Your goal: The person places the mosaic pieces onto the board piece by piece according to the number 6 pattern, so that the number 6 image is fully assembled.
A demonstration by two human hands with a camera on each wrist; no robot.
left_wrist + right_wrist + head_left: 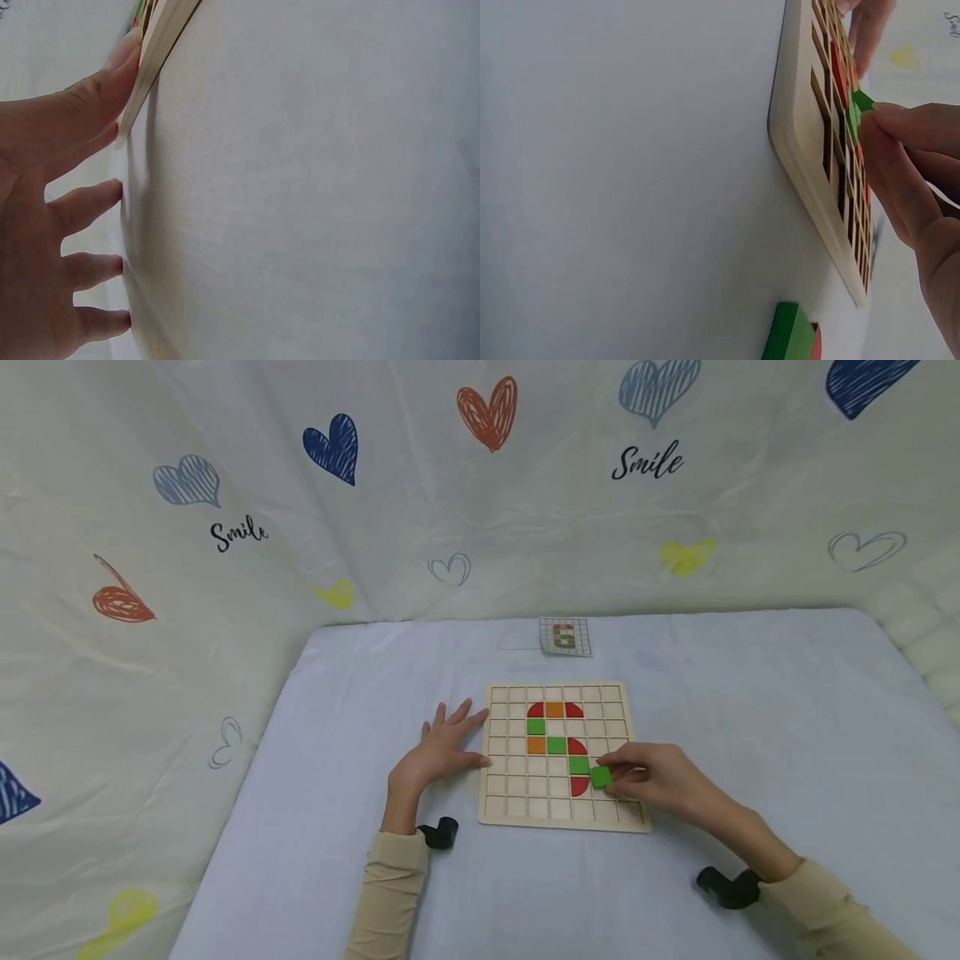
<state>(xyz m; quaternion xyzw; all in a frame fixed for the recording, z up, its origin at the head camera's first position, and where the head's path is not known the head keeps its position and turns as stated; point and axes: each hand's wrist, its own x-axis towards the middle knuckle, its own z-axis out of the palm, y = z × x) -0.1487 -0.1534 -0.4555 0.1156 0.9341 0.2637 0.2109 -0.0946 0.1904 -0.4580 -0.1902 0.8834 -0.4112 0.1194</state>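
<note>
A square wooden grid board (510, 785) lies on the white-covered table with red, orange and green pieces set in its cells. In the head view, my right hand (663, 777) pinches a green square tile (602, 777) between thumb and fingers, close over the board beside a green tile (579, 765) and a red rounded piece (580, 786). The right wrist view shows this tile (862, 100) tilted at the fingertips. My left hand (435, 750) has its fingers spread, thumb and index finger touching the board's left edge; the left wrist view shows the thumb (105, 90) against that edge.
Behind the board lies a small printed card (566, 637) with a coloured grid pattern. A green block (789, 334) and a red piece (816, 342) lie on the table outside the board. Black devices (442, 833) sit at both wrists. A heart-patterned cloth (420, 493) hangs behind the table.
</note>
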